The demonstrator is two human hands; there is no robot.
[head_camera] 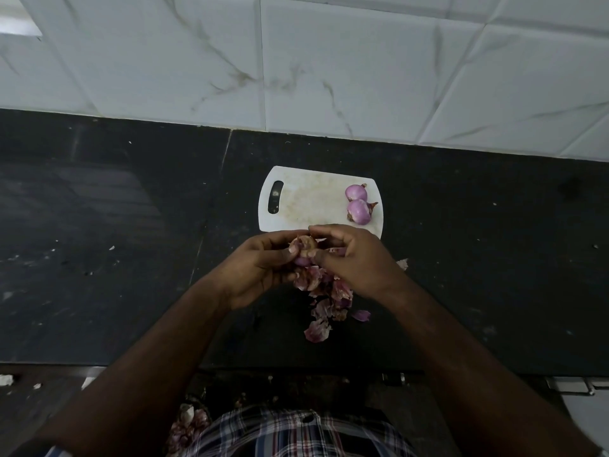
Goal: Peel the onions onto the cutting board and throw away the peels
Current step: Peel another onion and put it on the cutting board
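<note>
Purple onion in hand: half-peeled onion (304, 249) held just above the counter (461, 258), at the near edge of the cutting board (309, 202); dry tan skin remains on top, purple flesh shows below.
Left hand: left hand (260, 270) cups the onion from the left, fingers (283, 237) curled round it, likely to steady it while the other hand strips skin.
Right hand: right hand (352, 258) comes in from the right, fingertips pinched together on the onion's skin; exact grip partly hidden by the knuckles.
Why held there: judged, the onion is kept over the peel pile so scraps drop in one spot, easy to gather later.
Peeled onions: two peeled onions (357, 202) lie touching each other at the right end of the cutting board, stems pointing right; parked there as done.
Cutting board contents: only the two onions; the rest of it is stained white plastic, handle slot at the left.
Peels: loose peels (329, 305) heaped on the counter under and near the hands, not on the board; one stray scrap (402, 263) to the right.
Bin: something with purple peels (189, 423) shows low by the shirt (296, 433), below the counter edge; cannot tell whether it is a bin.
Stage: third onion mid-peel; peels not yet thrown away.
</note>
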